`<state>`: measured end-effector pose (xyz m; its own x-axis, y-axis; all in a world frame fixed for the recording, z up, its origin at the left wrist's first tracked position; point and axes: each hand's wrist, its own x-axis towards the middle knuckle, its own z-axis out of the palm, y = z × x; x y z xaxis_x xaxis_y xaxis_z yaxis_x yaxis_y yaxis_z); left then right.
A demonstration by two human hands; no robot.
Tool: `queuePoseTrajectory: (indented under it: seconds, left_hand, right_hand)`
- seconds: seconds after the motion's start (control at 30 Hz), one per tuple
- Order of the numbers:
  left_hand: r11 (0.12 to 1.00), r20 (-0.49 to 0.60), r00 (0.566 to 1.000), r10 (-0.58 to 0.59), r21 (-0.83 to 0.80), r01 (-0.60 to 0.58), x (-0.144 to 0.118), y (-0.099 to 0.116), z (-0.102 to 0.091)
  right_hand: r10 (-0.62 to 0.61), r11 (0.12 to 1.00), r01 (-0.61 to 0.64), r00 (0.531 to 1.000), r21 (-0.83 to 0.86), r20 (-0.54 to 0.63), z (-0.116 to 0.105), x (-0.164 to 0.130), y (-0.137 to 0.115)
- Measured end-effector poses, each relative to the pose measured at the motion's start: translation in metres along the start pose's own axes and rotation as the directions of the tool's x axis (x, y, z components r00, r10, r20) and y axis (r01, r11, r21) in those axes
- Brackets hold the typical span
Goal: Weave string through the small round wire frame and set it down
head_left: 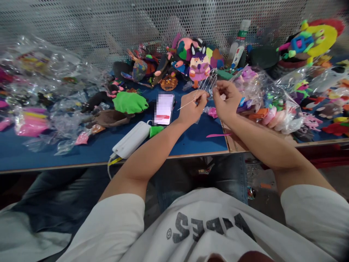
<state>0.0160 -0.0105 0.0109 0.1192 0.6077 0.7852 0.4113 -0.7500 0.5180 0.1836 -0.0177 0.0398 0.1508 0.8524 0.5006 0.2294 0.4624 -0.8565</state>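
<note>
Both my hands are raised over the blue table (54, 151), pinching a small clear plastic bag (208, 83) between them. My left hand (192, 107) grips its lower left edge and also holds a thin white stick (187, 104) that slants down to the left. My right hand (227, 100) pinches the bag's right side. The bag looks empty, though I cannot be sure. Just behind it stands a pink and purple clay animal figure (200, 65).
A phone (164, 108) lies by my left hand, cabled to a white power bank (131, 140). Green clay (130, 102), a pink strip (218, 135), many clay figures and clear bags with clay pieces (272, 112) crowd the table. A perforated metal panel (109, 25) stands behind.
</note>
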Motion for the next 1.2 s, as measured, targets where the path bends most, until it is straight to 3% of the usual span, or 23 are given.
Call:
queuePoseTrajectory:
  seconds: [0.2, 0.47, 0.73, 1.03, 1.1, 1.2]
  left_hand:
    - [0.992, 0.004, 0.997, -0.076, -0.105, 0.076, -0.002, -0.007, 0.002]
    - [0.962, 0.009, 0.977, -0.212, -0.177, 0.210, -0.001, -0.017, 0.006]
    - [0.940, 0.043, 0.967, -0.252, -0.228, 0.255, -0.002, -0.029, 0.012]
    - [0.946, 0.054, 0.970, -0.235, -0.216, 0.241, 0.002, -0.030, 0.012]
    - [0.951, 0.060, 0.972, -0.229, -0.198, 0.236, 0.003, -0.025, 0.009]
    - [0.959, 0.032, 0.974, -0.224, -0.170, 0.226, 0.003, -0.017, 0.006]
  right_hand:
    - [0.071, 0.976, -0.104, 0.983, 0.192, 0.170, 0.000, 0.011, 0.011]
    - [0.099, 0.941, -0.203, 0.930, 0.270, 0.355, -0.004, 0.028, 0.020]
    - [0.157, 0.892, -0.317, 0.885, 0.322, 0.438, -0.001, 0.031, 0.024]
    - [0.206, 0.779, -0.477, 0.807, 0.407, 0.553, -0.007, 0.029, 0.009]
    - [0.212, 0.771, -0.481, 0.812, 0.417, 0.544, -0.007, 0.028, 0.006]
    - [0.189, 0.830, -0.398, 0.860, 0.390, 0.475, -0.006, 0.028, 0.007]
